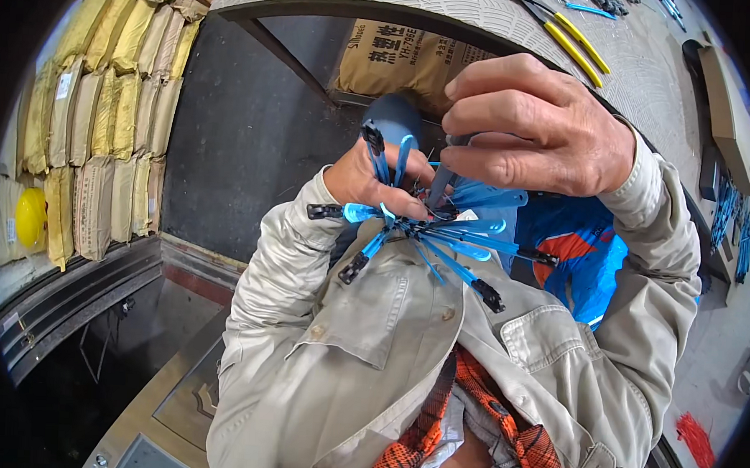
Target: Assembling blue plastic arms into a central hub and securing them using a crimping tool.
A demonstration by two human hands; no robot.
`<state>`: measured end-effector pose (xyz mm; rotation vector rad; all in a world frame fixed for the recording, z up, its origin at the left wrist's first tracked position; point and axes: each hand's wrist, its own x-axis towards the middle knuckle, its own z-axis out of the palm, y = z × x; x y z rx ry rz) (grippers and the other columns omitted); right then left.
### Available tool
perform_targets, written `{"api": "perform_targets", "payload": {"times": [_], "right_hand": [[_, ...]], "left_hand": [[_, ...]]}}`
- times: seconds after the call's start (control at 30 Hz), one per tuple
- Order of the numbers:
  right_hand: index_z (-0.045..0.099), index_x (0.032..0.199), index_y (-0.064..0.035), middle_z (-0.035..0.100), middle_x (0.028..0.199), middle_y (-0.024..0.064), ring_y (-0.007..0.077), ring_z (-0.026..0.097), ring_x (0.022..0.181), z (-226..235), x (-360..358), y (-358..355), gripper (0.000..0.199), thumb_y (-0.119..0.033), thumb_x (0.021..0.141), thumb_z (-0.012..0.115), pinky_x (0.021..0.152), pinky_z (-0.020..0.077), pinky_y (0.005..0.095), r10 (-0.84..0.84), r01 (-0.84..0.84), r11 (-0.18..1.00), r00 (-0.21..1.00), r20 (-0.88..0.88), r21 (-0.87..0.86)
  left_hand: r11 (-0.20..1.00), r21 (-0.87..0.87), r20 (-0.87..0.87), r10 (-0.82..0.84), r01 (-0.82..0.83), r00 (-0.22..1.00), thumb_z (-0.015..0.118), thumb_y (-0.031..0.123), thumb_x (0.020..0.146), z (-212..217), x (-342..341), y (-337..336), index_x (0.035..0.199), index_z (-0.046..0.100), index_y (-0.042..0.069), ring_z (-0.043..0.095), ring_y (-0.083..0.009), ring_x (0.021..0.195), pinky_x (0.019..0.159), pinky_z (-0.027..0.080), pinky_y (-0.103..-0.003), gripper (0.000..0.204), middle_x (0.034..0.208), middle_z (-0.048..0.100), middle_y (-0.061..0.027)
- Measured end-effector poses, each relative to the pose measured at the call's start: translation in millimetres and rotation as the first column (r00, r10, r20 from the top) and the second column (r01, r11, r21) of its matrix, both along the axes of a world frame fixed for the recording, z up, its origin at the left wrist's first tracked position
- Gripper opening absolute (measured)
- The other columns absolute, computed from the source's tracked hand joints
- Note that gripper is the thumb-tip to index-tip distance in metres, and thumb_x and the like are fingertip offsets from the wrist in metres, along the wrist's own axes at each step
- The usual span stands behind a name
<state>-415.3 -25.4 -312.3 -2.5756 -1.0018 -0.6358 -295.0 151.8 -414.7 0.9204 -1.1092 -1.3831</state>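
In front of my chest is a bundle of blue strips (467, 238) with black tips, which fan out in several directions. My left hand (365, 179) is closed around the middle of the bundle, with the thumb across it. Above and to the right, my right hand (538, 132) has its fingers bent together on a slim dark grey piece (441, 182). This piece points down into the centre of the bundle beside my left thumb. Its upper end is hidden by my right fingers, and I cannot make out its kind.
Pliers with yellow handles (571, 46) lie on the patterned tabletop (452, 1). Below it stands a brown printed sack (399, 64). Stacked yellowish packages (104, 113) and a yellow rounded object (31, 217) are at left. At right are a blue-orange bag (587, 260), a cardboard box (730, 124) and red strands (696, 440).
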Motion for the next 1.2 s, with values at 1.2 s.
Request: {"api": "perform_targets", "payload": {"times": [1.2], "right_hand": [[0.057,0.088,0.0004,0.059,0.077,0.0047,0.0098,0.051,0.065,-69,-54,64,0.022,-0.006,0.070,0.068,0.061,0.0430,0.0209,0.242,0.739,-0.003,0.654,-0.716,0.674]], "left_hand": [[0.924,-0.223,0.188,0.352,-0.309,0.917,0.073,0.003,0.060,-8,-21,20,0.093,0.067,0.000,0.057,-0.0175,0.068,0.060,0.045,-0.025,0.034,0.081,0.063,-0.0122]]}}
